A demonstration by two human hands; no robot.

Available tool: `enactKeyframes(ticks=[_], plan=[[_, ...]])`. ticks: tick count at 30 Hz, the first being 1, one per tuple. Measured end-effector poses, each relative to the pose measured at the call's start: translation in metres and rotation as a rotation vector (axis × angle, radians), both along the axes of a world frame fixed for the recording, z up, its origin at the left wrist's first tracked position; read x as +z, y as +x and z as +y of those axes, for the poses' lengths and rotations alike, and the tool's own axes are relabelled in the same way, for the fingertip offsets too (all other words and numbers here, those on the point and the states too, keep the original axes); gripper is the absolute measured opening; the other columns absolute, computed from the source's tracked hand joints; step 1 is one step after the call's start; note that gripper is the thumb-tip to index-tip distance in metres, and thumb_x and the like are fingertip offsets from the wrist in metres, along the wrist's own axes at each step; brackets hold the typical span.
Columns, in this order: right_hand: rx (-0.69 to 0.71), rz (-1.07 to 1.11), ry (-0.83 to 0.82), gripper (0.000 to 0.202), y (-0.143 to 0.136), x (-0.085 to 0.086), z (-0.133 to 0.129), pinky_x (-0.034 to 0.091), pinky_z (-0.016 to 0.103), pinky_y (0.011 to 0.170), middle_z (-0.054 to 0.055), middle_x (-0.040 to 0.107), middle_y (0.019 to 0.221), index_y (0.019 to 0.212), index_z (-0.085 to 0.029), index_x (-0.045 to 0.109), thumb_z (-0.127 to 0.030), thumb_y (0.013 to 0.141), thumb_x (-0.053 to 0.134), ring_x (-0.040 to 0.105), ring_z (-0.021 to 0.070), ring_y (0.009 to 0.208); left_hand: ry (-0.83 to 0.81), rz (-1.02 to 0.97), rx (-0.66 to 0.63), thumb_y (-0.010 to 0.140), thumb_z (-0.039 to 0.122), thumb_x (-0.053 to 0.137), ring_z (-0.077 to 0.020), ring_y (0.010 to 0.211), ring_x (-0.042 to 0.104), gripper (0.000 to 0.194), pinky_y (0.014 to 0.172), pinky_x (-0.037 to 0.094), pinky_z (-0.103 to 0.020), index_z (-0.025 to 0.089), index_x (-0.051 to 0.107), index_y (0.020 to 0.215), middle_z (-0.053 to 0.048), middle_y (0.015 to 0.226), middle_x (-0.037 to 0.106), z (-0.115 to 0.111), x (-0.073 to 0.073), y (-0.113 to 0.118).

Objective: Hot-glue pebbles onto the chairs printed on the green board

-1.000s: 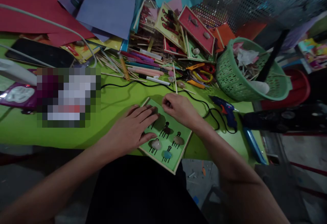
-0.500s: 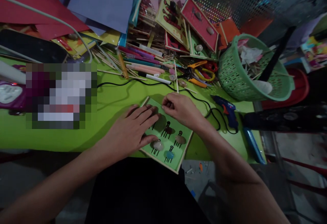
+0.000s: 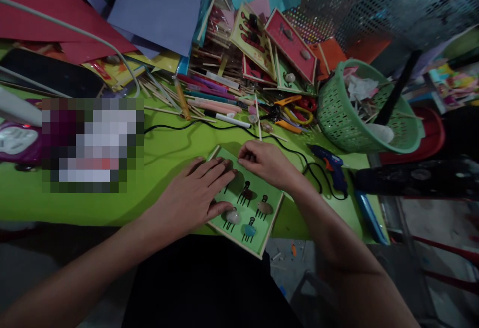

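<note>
A green picture board (image 3: 258,241) with a thin wooden stick frame lies tilted at the table's front edge. On it sit several stones with drawn legs and heads, among them a white stone (image 3: 232,217) and a blue stone (image 3: 250,231). My left hand (image 3: 202,186) lies spread over the board's left side, thumb beside the white stone. At the board's upper edge my right hand (image 3: 264,161) is closed, its curled fingers hiding whatever they grip. A thin wooden stick (image 3: 258,118) rises just behind the right hand.
Pens, sticks and scissors (image 3: 292,113) lie behind the board, with framed pictures (image 3: 252,41) beyond. On the right are a blue glue gun (image 3: 331,166) with its black cord and a green basket (image 3: 337,113). A pixelated patch covers the left.
The whole view has shifted slightly, so the table items appear a little lower. Both hands keep nearly the same places on the board.
</note>
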State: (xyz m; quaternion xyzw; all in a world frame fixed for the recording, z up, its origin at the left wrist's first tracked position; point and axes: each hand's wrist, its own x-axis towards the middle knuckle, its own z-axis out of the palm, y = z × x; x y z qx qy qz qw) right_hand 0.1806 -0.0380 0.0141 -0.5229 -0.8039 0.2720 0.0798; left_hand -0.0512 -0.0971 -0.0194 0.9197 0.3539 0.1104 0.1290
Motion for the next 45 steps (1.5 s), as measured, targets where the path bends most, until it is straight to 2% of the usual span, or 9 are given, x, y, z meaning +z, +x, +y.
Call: enactKeyframes(ticks=[16, 24, 33, 41, 45], plan=[[-0.034, -0.092, 0.029, 0.005, -0.002, -0.003, -0.001, 0.035, 0.028, 0.068, 0.003, 0.063, 0.081, 0.087, -0.019, 0.061, -0.015, 0.087, 0.056, 0.054, 0.0154, 0.072, 0.025, 0.004, 0.011, 0.102, 0.055, 0.047, -0.0296, 0.146, 0.044, 0.057, 0.120, 0.030, -0.050, 0.022, 0.052, 0.148, -0.008, 0.158, 0.050, 0.001, 0.000, 0.002], [-0.003, 0.003, -0.031, 0.004, 0.003, 0.001, 0.003, 0.036, 0.026, 0.067, 0.001, 0.063, 0.080, 0.087, -0.018, 0.061, -0.020, 0.090, 0.062, 0.055, 0.0134, 0.071, 0.026, 0.024, 0.011, 0.103, 0.056, 0.044, -0.0288, 0.148, 0.041, 0.058, 0.121, 0.029, -0.051, 0.022, 0.049, 0.151, -0.006, 0.160, 0.047, 0.000, -0.002, 0.002], [-0.027, -0.097, 0.031, 0.006, -0.003, -0.004, 0.001, 0.035, 0.028, 0.069, 0.003, 0.063, 0.082, 0.086, -0.018, 0.060, -0.014, 0.088, 0.057, 0.053, 0.0146, 0.072, 0.029, 0.035, 0.009, 0.103, 0.055, 0.045, -0.0287, 0.146, 0.043, 0.058, 0.119, 0.032, -0.051, 0.021, 0.051, 0.150, -0.006, 0.159, 0.048, 0.002, 0.001, 0.003], [0.018, 0.056, -0.005, 0.003, 0.007, -0.001, 0.005, 0.038, 0.026, 0.069, 0.001, 0.065, 0.081, 0.086, -0.018, 0.064, -0.018, 0.089, 0.062, 0.056, 0.0127, 0.072, 0.032, 0.021, 0.014, 0.103, 0.054, 0.045, -0.0292, 0.147, 0.042, 0.057, 0.121, 0.029, -0.051, 0.023, 0.050, 0.151, -0.006, 0.160, 0.046, 0.000, -0.003, 0.002], [0.004, 0.030, -0.008, 0.005, 0.003, -0.002, 0.003, 0.037, 0.025, 0.067, 0.000, 0.064, 0.080, 0.085, -0.018, 0.062, -0.014, 0.086, 0.061, 0.055, 0.0124, 0.070, 0.025, 0.020, 0.009, 0.103, 0.054, 0.045, -0.0296, 0.147, 0.043, 0.057, 0.120, 0.030, -0.051, 0.022, 0.051, 0.150, -0.006, 0.160, 0.046, 0.001, -0.003, 0.002]])
